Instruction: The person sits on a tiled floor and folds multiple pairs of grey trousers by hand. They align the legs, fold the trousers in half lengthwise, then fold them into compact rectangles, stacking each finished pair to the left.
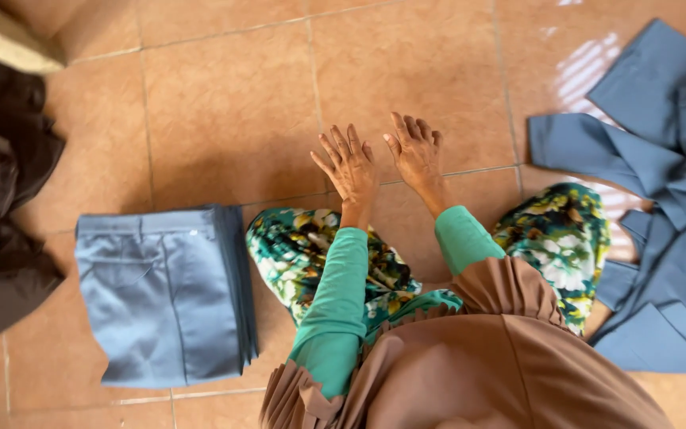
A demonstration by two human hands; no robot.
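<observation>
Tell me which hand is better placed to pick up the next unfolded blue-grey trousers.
Likely the right hand: the unfolded blue-grey trousers lie on its side. The left hand is nearer the folded stack. Both are empty.

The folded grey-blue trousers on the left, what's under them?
The folded trousers form a stack lying on the tiled floor. Only layered edges show; the pieces beneath the top are covered.

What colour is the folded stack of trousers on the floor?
Grey-blue, a plain cloth; the folded stack of trousers shows clearly in the head view.
</observation>
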